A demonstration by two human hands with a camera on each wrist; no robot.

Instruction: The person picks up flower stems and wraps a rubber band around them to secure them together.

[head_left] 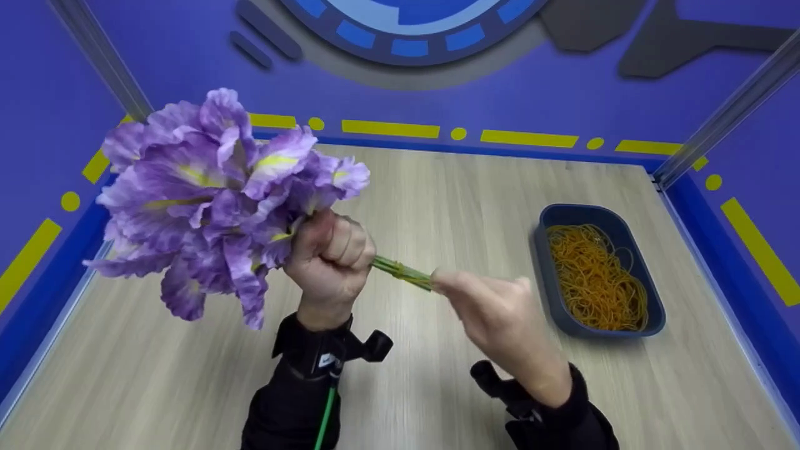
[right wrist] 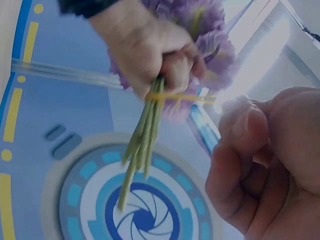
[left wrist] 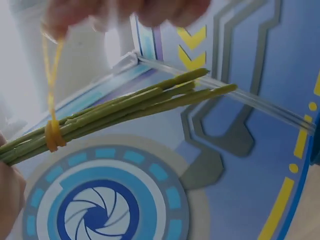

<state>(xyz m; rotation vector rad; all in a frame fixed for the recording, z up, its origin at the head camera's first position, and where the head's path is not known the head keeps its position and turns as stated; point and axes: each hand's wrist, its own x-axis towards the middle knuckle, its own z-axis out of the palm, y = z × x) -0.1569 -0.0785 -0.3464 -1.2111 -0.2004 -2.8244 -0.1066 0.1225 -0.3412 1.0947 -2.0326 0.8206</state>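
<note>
My left hand point(head_left: 334, 262) grips a bunch of purple artificial irises point(head_left: 206, 200) by the stems, just below the blooms. The green stems point(left wrist: 125, 110) stick out of the fist toward the right, their cut ends bare. A yellow rubber band point(left wrist: 55, 136) is wound around the stems close to the left fist. One loop of it is stretched away from the bundle, and my right hand point(head_left: 500, 312) pinches its far end between thumb and fingers. In the right wrist view that pulled strand runs taut from the stems to the right fingertips point(right wrist: 247, 122).
On the right of the wooden tabletop point(head_left: 431, 387) stands a dark blue-grey plastic tub point(head_left: 553, 306) holding a heap of loose rubber bands point(head_left: 594, 281). Blue printed panels point(head_left: 400, 103) wall in the back and both sides. A green cable point(head_left: 325, 415) runs along the left sleeve.
</note>
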